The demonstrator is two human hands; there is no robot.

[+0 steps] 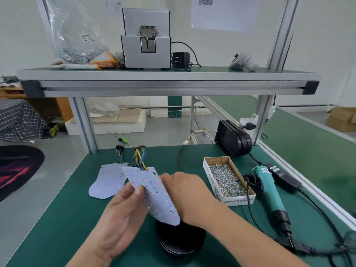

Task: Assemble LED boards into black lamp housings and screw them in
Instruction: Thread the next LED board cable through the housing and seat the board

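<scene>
Head view: you're seating a board (154,191), which is tilted over the housing (181,241) at near centre, its near tip at the rim. Your left hand (123,214) pinches the left edge, thumb on the face. Your right hand (186,191) grips the right edge, fingers curled behind. Next, I judge, lower it flat and aligned. Screws (227,180) and driver (269,193) lie right.

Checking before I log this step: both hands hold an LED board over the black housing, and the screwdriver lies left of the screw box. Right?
Not quite: the head view shows the screwdriver lying right of the screw box, not left. The left hand and right hand do hold the LED board over the black housing.
</scene>
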